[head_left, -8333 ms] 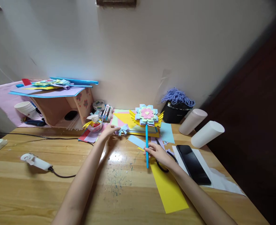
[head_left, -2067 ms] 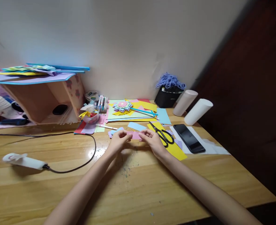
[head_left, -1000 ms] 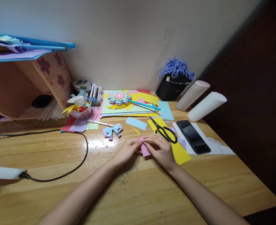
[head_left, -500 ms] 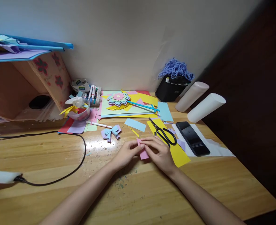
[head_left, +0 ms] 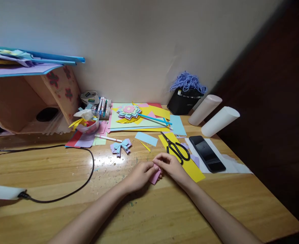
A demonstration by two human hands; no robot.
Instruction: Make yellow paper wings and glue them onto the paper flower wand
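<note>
A small piece of pink paper (head_left: 154, 177) is held between my two hands over the table. My left hand (head_left: 140, 175) grips it with the thumb on top and the fingers behind. My right hand (head_left: 170, 165) pinches its upper edge with thumb and fingertips, which partly hide the paper. Just beyond my right hand, black-handled scissors (head_left: 177, 149) lie with blades together on a yellow paper sheet (head_left: 193, 171). A light blue paper strip (head_left: 146, 139), a thin yellow scrap (head_left: 145, 146) and a blue and purple paper bow (head_left: 121, 147) lie past my hands.
A paper flower (head_left: 129, 112) with a blue stem rests on stacked coloured sheets (head_left: 113, 126). At right are a phone (head_left: 207, 154), two white rolls (head_left: 220, 121) and a black holder (head_left: 183, 101) with yarn. A black cable (head_left: 92, 169) curves at left, near a plastic cup (head_left: 89, 125).
Both hands have moved slightly down with the pink paper. My right hand's fingers have drawn up to the paper's top edge, and the view has tilted up a little.
</note>
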